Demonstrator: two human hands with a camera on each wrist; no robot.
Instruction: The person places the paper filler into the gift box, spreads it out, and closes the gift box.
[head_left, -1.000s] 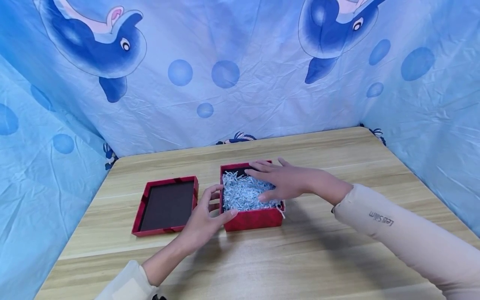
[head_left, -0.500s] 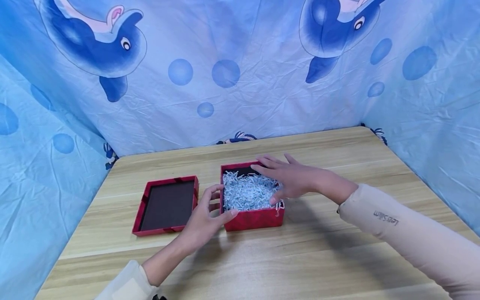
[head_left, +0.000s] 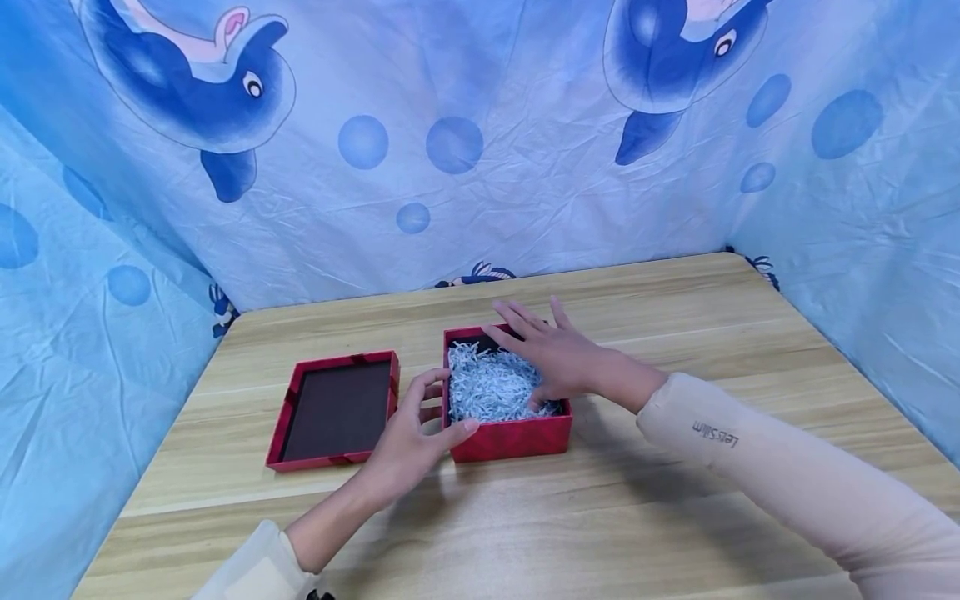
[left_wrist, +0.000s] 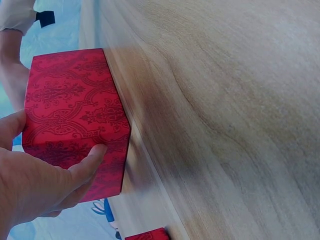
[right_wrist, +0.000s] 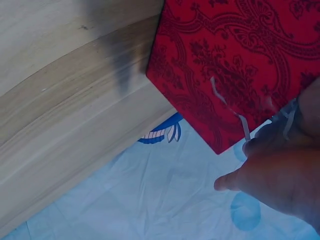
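Observation:
A red patterned gift box (head_left: 512, 439) sits on the table, filled with pale blue shredded paper (head_left: 487, 385). My left hand (head_left: 408, 442) steadies the box by its front left corner, the thumb on the front wall and the fingers along the left side; the left wrist view has the thumb against the red wall (left_wrist: 75, 110). Over the right part of the box spreads my right hand (head_left: 562, 358), its thumb down at the shredded paper and its other fingers stretched toward the back rim. Beside the box wall in the right wrist view, a paper strip (right_wrist: 245, 126) hangs loose near that hand (right_wrist: 280, 175).
Left of the box lies its red lid (head_left: 337, 412), dark inside face up. The wooden table (head_left: 675, 308) reaches back to a blue dolphin-printed cloth (head_left: 540, 217) that hangs behind and on both sides.
My right hand has drifted right, then back left over the box, fingers lifting and spreading. Loose strips at the front right corner no longer hang over the front wall. The left hand stays put.

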